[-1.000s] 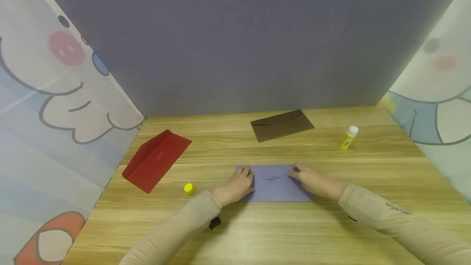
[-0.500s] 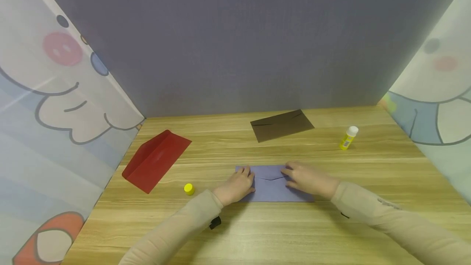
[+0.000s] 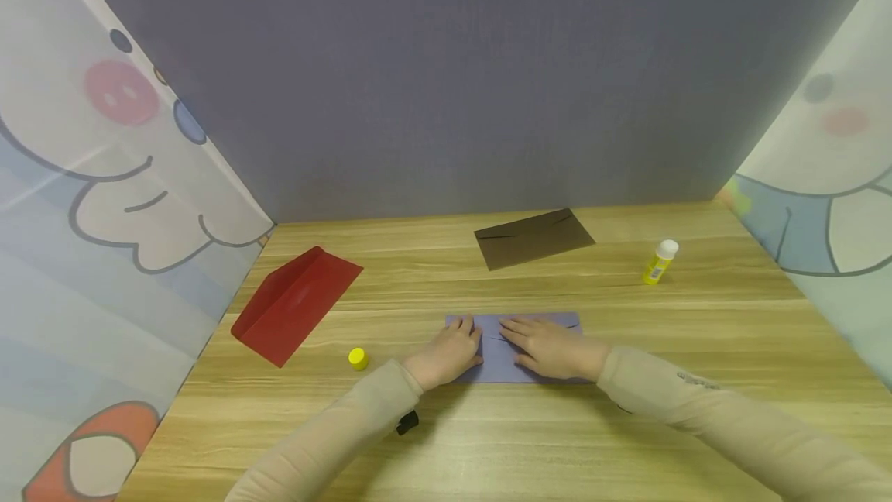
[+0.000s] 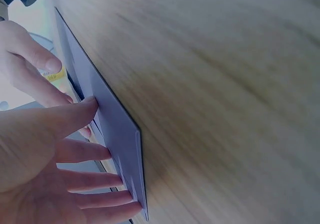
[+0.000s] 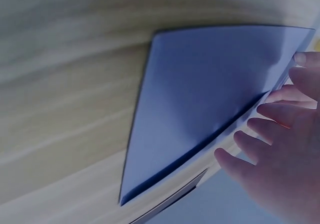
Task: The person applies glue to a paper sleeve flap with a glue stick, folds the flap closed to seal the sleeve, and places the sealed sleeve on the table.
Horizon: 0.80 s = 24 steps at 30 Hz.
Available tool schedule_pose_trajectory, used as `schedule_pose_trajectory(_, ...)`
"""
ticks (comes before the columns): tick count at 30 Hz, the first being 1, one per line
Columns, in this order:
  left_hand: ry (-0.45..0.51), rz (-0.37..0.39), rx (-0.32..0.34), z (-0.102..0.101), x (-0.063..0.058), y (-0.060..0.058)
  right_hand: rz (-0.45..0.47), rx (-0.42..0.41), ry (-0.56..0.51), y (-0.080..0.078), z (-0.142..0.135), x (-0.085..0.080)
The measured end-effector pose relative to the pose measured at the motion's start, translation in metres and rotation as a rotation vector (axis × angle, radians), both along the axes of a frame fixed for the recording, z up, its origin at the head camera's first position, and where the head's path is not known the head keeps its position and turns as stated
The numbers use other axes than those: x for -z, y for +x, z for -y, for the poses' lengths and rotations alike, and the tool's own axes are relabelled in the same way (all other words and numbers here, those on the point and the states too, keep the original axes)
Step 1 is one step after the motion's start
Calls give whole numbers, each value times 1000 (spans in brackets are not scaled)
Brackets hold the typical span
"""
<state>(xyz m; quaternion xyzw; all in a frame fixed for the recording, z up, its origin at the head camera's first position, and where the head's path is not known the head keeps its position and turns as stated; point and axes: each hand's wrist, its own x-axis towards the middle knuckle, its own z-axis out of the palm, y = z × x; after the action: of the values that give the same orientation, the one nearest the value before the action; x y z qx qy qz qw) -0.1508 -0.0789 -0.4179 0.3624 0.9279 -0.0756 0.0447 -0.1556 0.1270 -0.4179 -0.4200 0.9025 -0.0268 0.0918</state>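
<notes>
A purple envelope (image 3: 503, 366) lies flat on the wooden table with its flap folded down, in the middle of the head view. My left hand (image 3: 449, 352) rests on its left end, fingertips spread on the paper; the left wrist view shows thumb and fingers touching the envelope (image 4: 120, 139). My right hand (image 3: 550, 347) lies over the flap near the middle, fingers extended. In the right wrist view the right hand's fingers (image 5: 250, 146) reach along the flap edge of the envelope (image 5: 210, 84), whose right corner stands slightly lifted at the flap.
A red envelope (image 3: 300, 304) with its flap raised lies at left, near a yellow cap (image 3: 358, 359). Behind the purple envelope lies a dark brown envelope (image 3: 535, 238). A glue stick (image 3: 660, 262) stands at right. A grey panel (image 3: 488, 84) borders the table's back.
My right hand has slid left along the flap, from the envelope's right end toward its middle, and its fingers have flattened. The left hand has stayed in place.
</notes>
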Motion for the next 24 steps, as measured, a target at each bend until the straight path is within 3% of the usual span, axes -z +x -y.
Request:
schedule_pose_trajectory(15,-6,-17,5,0,0,2,82,31,-11,6,7,2)
schedule_pose_trajectory(24,3,-16,8,1,0,1,147,53,-74,7,-1,2)
